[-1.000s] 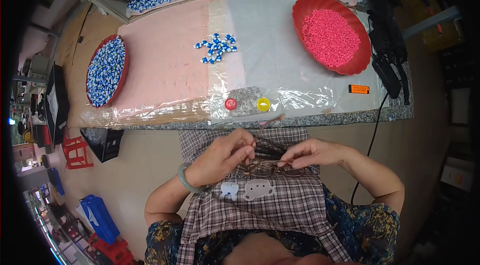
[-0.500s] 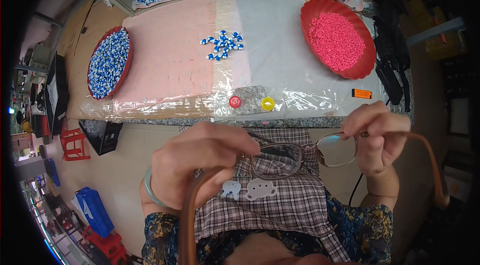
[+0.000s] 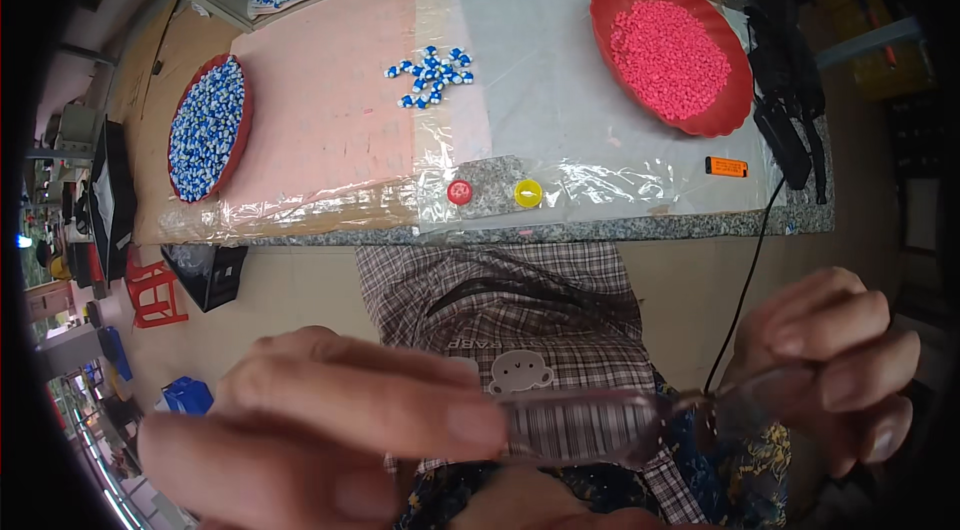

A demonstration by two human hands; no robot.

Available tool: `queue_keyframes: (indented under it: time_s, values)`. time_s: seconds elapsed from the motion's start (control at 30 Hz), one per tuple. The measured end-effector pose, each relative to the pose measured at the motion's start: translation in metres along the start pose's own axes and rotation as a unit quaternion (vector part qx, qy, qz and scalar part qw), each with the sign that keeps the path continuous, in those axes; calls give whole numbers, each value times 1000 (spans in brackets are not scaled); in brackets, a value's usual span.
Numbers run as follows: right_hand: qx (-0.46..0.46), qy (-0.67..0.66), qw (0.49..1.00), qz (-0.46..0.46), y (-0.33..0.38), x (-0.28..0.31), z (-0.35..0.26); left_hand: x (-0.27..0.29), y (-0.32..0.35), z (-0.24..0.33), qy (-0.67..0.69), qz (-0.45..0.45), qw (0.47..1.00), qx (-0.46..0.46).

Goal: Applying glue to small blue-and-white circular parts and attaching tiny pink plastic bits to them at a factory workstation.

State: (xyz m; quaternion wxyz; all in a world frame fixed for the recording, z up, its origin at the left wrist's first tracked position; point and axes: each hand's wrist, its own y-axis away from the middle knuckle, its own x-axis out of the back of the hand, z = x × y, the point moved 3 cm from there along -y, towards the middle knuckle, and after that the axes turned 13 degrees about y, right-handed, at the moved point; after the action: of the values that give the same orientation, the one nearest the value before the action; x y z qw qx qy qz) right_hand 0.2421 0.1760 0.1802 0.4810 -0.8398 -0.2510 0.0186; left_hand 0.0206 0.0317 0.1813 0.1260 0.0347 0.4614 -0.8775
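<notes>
Low in the frame, the eyeglasses (image 3: 600, 427) are held up between the two hands, in front of the checked apron (image 3: 580, 295) and well apart from the surface (image 3: 560, 232). The left hand (image 3: 330, 420), at lower left, has its fingertips over the outer end of one lens and seems to pinch the frame there, though I cannot make out its thumb. The right hand (image 3: 830, 370), at lower right, is curled about the other outer end; blur hides the exact grip. To handle them well, I would keep both ends level and share the hold evenly, so the bridge takes no twist, and set the fingertips out by the hinges (skin on glass leaves smears). A light pinch should do, as rims this thin probably bend easily. It also helps to stay clear of the loose blue-and-white pieces (image 3: 432, 80) at upper centre and the red bowl (image 3: 735, 100) at upper right.
</notes>
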Motion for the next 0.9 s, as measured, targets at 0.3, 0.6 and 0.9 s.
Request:
queue_keyframes:
  time_s: [0.3, 0.6, 0.9]
  values:
    - [86, -82, 989, 89, 14, 28, -2, 32, -3, 24, 173, -87, 973, 129]
    - [128, -87, 976, 157, 14, 37, -2, 27, 0, 14, 238, -59, 967, 66]
    - [183, -157, 950, 199, -6, 5, 16, 36, -2, -10, 273, -90, 958, -1]
